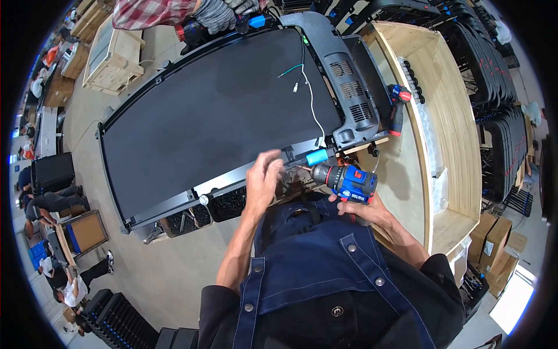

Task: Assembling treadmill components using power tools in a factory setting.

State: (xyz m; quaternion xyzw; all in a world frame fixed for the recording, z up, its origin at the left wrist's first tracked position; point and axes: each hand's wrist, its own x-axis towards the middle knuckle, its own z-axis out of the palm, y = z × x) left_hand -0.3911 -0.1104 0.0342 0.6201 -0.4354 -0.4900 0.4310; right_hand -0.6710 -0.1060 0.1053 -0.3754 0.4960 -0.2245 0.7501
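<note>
My right hand is closed round the handle of a blue and black cordless drill, its bit pointing left toward the near side rail. Just left of the bit is my left hand, thumb and fingers curled together at the rail; whatever they pinch is too small to make out. Under both lies a treadmill deck with a black belt and a dark motor cover at its right end. A bright blue sleeve-like piece sits on the rail by the drill. A white cable trails over the belt.
A second cordless driver stands beyond the motor cover, by a large wooden crate. Across the deck, a co-worker's gloved hand is at the far rail. Bins of small dark parts sit below the near rail.
</note>
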